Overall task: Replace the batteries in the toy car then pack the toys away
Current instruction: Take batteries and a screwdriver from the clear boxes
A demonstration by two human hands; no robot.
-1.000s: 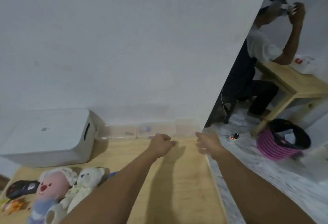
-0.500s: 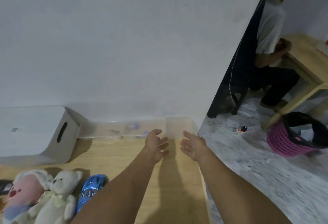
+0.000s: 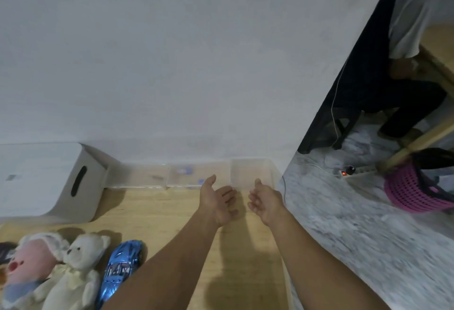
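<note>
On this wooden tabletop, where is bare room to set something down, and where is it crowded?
Bare wood lies between the white storage box, the clear trays at the wall and the blue toy car, under both empty hands. The near-left corner is crowded with plush toys.

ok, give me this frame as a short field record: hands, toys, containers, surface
left hand: left hand open, palm up, holds nothing
right hand: right hand open, fingers relaxed, holds nothing
hands position: both stretched over the wooden table, just short of the clear box
toy car: blue toy car lies on the table beside the white teddy bear, untouched
other toy: pink plush left of the bear
containers: clear trays along the wall; white storage bin at left
batteries: cannot tell
</note>
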